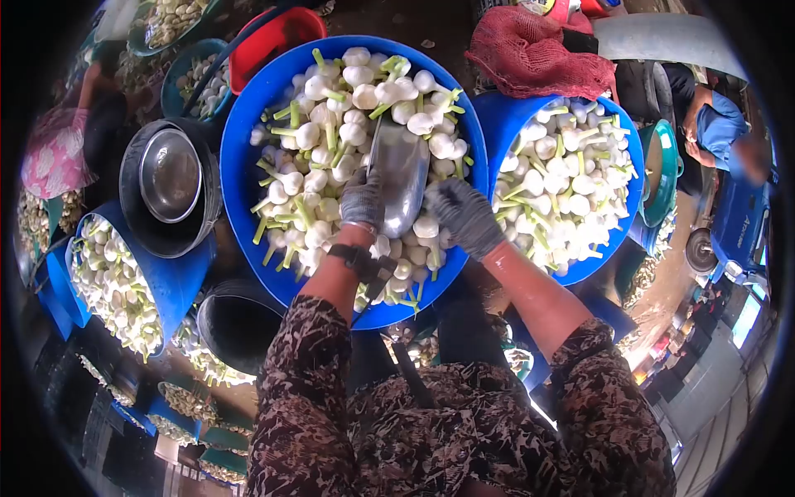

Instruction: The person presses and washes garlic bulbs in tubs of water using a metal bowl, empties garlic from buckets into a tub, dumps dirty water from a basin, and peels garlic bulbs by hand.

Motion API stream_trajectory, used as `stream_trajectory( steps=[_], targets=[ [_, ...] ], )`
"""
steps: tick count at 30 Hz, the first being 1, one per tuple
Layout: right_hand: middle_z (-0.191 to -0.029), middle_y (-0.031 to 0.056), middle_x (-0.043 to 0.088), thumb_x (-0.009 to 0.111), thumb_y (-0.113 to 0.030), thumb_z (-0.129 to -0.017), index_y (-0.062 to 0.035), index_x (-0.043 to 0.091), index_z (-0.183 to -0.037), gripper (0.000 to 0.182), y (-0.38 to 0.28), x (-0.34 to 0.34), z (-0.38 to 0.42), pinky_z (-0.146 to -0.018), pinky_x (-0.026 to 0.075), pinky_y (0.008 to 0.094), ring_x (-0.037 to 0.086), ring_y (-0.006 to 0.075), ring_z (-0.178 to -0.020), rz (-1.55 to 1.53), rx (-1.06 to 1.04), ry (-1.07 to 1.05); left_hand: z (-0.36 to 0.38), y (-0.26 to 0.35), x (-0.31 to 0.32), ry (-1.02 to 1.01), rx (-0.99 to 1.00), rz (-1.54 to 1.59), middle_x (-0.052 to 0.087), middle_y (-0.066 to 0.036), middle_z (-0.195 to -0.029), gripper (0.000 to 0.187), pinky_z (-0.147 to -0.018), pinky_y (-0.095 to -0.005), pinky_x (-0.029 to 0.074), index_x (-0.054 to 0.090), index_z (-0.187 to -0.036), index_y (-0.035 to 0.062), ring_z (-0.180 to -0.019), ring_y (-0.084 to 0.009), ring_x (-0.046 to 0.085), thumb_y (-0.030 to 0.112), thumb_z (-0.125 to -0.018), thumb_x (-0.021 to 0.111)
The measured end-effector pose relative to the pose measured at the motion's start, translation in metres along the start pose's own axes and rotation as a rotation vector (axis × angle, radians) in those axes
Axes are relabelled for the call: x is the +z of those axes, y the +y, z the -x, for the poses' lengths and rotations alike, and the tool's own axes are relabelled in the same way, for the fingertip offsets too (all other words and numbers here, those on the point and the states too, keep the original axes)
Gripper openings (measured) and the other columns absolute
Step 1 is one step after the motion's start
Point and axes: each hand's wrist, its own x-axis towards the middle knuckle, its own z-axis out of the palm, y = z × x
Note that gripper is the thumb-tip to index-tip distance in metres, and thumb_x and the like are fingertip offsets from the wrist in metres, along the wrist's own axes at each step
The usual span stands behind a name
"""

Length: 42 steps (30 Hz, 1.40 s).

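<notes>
Left hand (362, 199) and right hand (465, 217), both gloved, are gripping a metal scoop (399, 170) lying on garlic (319, 124) near the near rim of the blue tub (240, 166). Risk: the tub is heaped, so bulbs may be spilling over the rim. Writing on the blue vehicle (741, 219) is unreadable.

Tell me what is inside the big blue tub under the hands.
The blue tub holds white garlic bulbs with green stems and a metal scoop. Bulbs below the top layer and the tub's bottom are covered.
</notes>
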Motion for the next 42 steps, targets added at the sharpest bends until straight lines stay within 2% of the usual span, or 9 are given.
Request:
stream_trajectory(
  steps=[9,13,23,25,26,31,33,37,42],
  targets=[
    [-0.089,0.0056,0.061,0.057,-0.023,-0.095,-0.0016,0.056,-0.104,0.023,0.004,-0.026,-0.032,-0.075,0.048,0.0282,0.055,0.0111,-0.08,-0.031,-0.035,0.474,0.057,0.04,-0.025,0.084,-0.105,0.198,0.068,-0.008,-0.087,0.034,-0.073,-0.033,0.047,0.063,-0.105,-0.0001,-0.077,-0.0171,0.059,0.031,-0.095,0.054],
    [-0.11,0.0185,0.061,0.06,-0.024,-0.091,-0.0017,0.057,-0.108,0.028,-0.01,-0.026,-0.045,-0.082,0.049,0.0378,0.061,0.0294,-0.096,0.028,-0.089,0.541,0.08,0.045,-0.036,0.102,-0.066,0.091,0.066,-0.007,-0.084,0.03,-0.072,-0.0306,0.047,0.064,-0.104,0.0002,-0.075,-0.0126,0.055,0.027,-0.096,0.054],
    [-0.133,0.0101,0.052,0.046,-0.033,-0.099,-0.0077,0.049,-0.135,0.045,0.039,-0.016,-0.129,-0.109,0.029,0.0353,0.045,0.0243,-0.125,0.593,-0.811,0.388,0.124,0.06,-0.062,0.157,-0.094,0.392,0.062,-0.002,-0.08,0.026,-0.067,-0.027,0.045,0.064,-0.099,-0.0017,-0.073,-0.0093,0.052,0.023,-0.094,0.059],
    [-0.125,0.0037,0.057,0.046,-0.041,-0.098,-0.0102,0.056,-0.128,0.044,0.0,-0.027,-0.108,-0.103,0.033,0.0307,0.047,0.0168,-0.119,-0.643,0.153,0.054,0.127,0.054,-0.073,0.183,-0.059,0.287,0.061,-0.001,-0.079,0.023,-0.067,-0.0264,0.045,0.065,-0.096,-0.0002,-0.072,-0.0086,0.051,0.022,-0.094,0.059],
    [-0.116,-0.0011,0.06,0.047,-0.048,-0.096,-0.0132,0.06,-0.123,0.046,0.027,-0.026,-0.12,-0.093,0.038,0.0267,0.049,0.0103,-0.108,-0.648,0.267,0.055,0.13,0.051,-0.078,0.186,-0.062,0.327,0.062,0.0,-0.078,0.023,-0.066,-0.0257,0.044,0.065,-0.095,0.0001,-0.07,-0.0087,0.051,0.022,-0.094,0.059],
    [-0.118,0.0021,0.058,0.052,-0.042,-0.095,-0.0115,0.056,-0.127,0.045,0.036,-0.016,-0.083,-0.096,0.04,0.0258,0.053,0.0124,-0.103,-0.319,0.167,0.109,0.141,0.048,-0.12,0.164,-0.153,0.582,0.06,0.002,-0.075,0.029,-0.062,-0.0241,0.046,0.062,-0.086,0.007,-0.069,-0.0079,0.054,0.034,-0.096,0.055],
    [-0.116,0.0022,0.059,0.055,-0.043,-0.094,-0.0082,0.055,-0.128,0.048,0.027,-0.003,-0.072,-0.094,0.042,0.0249,0.054,0.0105,-0.099,-0.771,0.245,0.237,0.147,0.035,-0.14,0.135,-0.196,0.623,0.06,0.001,-0.08,0.032,-0.064,-0.0248,0.046,0.062,-0.091,0.0067,-0.071,-0.0089,0.055,0.037,-0.096,0.052],
    [-0.115,0.0026,0.06,0.055,-0.038,-0.095,-0.0058,0.056,-0.125,0.044,-0.007,-0.004,-0.048,-0.093,0.042,0.0242,0.054,0.0099,-0.099,-0.857,0.36,0.163,0.151,0.041,-0.169,0.071,-0.245,1.055,0.051,-0.011,-0.13,0.051,-0.107,-0.0375,0.033,0.044,-0.133,0.003,-0.12,-0.0231,0.048,0.039,-0.096,0.048],
    [-0.12,0.0037,0.057,0.052,-0.031,-0.097,-0.0037,0.052,-0.128,0.042,-0.027,0.002,-0.038,-0.099,0.039,0.0264,0.052,0.0115,-0.108,-0.77,0.09,-0.034,0.148,0.013,-0.2,0.044,-0.358,1.145,0.044,-0.012,-0.139,0.061,-0.111,-0.0399,0.029,0.039,-0.138,0.0043,-0.128,-0.0265,0.041,0.046,-0.095,0.048]
  ],
)
